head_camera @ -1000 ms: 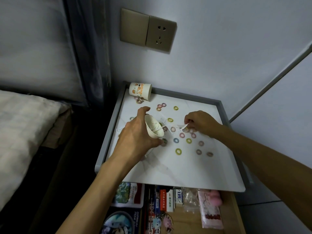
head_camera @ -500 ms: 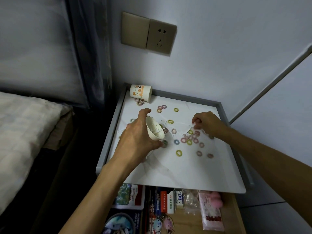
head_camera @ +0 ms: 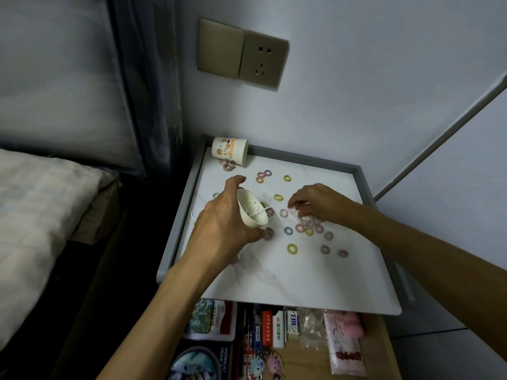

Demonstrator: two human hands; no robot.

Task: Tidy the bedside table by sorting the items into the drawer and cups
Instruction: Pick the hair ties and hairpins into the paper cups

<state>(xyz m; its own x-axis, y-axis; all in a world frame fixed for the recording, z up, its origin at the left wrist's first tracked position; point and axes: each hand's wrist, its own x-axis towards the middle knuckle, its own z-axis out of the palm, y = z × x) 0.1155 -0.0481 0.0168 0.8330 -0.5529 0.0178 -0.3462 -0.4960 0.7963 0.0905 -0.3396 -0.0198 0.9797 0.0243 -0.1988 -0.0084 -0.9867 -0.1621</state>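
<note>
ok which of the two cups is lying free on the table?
The printed cup, on its side at the back-left corner of the table, with no hand on it. The other, the white cup, is gripped and tilted by the left hand.

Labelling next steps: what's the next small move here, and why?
Probably the right hand, curled over the ring cluster, rakes it leftward into the cup: the left hand holds that cup tipped, mouth toward the rings.
</note>
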